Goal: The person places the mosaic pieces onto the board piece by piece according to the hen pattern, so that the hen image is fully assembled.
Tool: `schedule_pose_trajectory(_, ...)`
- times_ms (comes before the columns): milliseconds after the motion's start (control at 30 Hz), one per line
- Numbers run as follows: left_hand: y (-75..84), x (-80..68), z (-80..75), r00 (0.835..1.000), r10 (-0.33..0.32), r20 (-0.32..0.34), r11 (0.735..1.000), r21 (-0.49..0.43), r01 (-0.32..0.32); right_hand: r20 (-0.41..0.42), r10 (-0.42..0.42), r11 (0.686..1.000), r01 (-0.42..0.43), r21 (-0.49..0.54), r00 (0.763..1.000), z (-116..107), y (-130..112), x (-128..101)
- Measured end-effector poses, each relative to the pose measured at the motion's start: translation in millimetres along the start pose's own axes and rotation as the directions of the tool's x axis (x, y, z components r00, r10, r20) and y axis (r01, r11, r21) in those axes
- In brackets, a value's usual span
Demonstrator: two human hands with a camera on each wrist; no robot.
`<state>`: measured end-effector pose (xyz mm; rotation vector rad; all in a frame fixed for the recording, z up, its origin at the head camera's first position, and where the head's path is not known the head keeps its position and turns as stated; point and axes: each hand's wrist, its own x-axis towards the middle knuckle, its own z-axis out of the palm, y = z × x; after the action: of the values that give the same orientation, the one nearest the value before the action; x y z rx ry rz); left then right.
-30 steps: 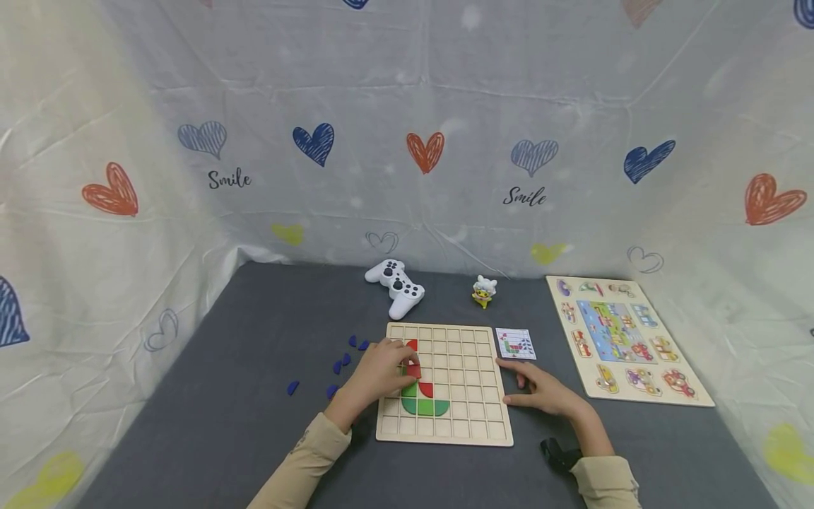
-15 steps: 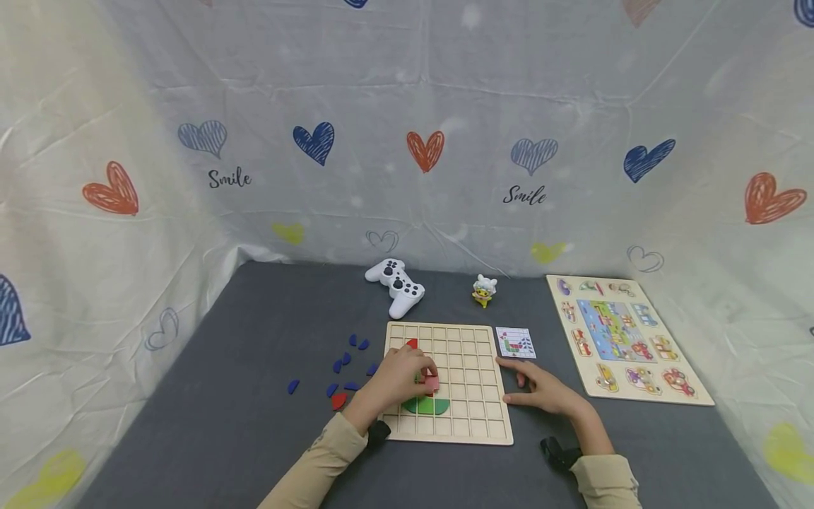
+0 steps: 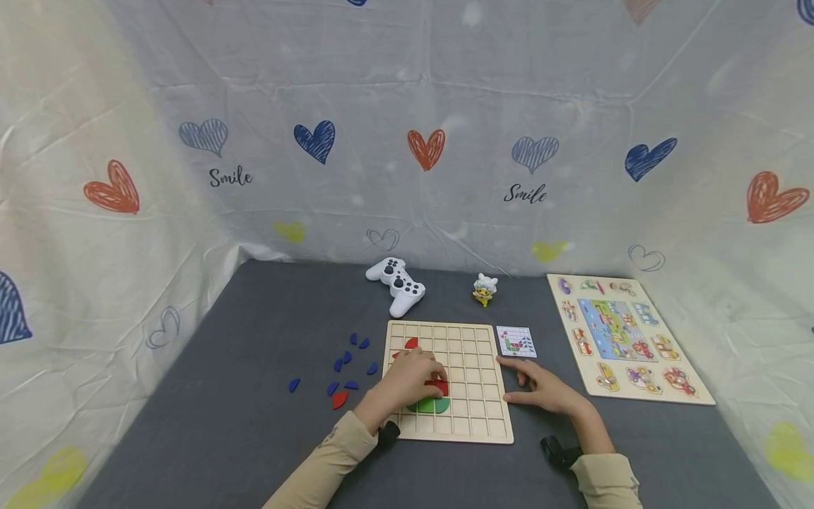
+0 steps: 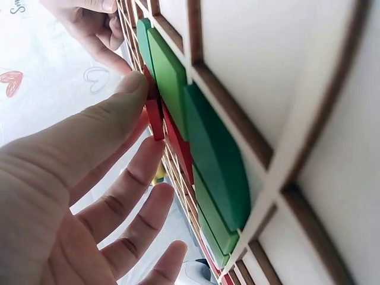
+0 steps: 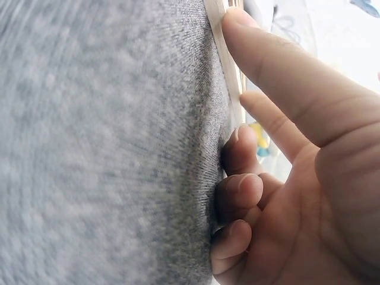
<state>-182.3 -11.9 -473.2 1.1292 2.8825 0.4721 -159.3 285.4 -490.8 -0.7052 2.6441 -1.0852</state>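
A wooden grid board [image 3: 473, 420] lies on the grey cloth in front of me. My left hand [image 3: 413, 378] is over its left half, its thumb [image 4: 101, 124] and index finger pinching a red piece [image 3: 440, 387] against the board. That red piece [image 4: 155, 116] stands just above the green pieces [image 3: 432, 406], which sit flat in their cells [image 4: 208, 142]. Another red piece [image 3: 411, 343] sits near the board's top left. My right hand [image 3: 540, 392] rests on the cloth, and its straight index finger [image 5: 267, 53] touches the board's right edge [image 5: 228, 59], the other fingers curled down.
Several blue pieces [image 3: 346, 360] and one red piece [image 3: 339, 400] lie loose left of the board. A pattern card [image 3: 516, 341] lies at its top right. Behind are a white game controller [image 3: 396, 285] and a small figurine [image 3: 485, 289]. A picture puzzle board [image 3: 620, 339] lies at the right.
My left hand has carried the red piece down and to the right across the board, to just above the green pieces. The right hand has stayed where it was.
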Motion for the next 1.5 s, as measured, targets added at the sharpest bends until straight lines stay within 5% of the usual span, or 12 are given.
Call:
schedule_pose_trajectory(500,1.4,-1.1,-1.2,0.999,0.036,0.032,0.999,0.007,-0.036,0.003,0.038,0.999,-0.038,-0.02,0.999,0.4,0.4,-0.1)
schedule_pose_trajectory(767,1.2,-3.4,-1.5,0.999,0.003,0.04,1.0,0.013,-0.004,0.004,0.045,0.999,-0.045,-0.011,0.999,1.0,0.6,-0.1)
schedule_pose_trajectory(1500,2.6,-6.3,-5.7,1.0,-0.017,-0.009,0.998,0.053,0.018,0.007,0.032,0.999,-0.032,-0.007,0.999,0.5,1.1,0.3)
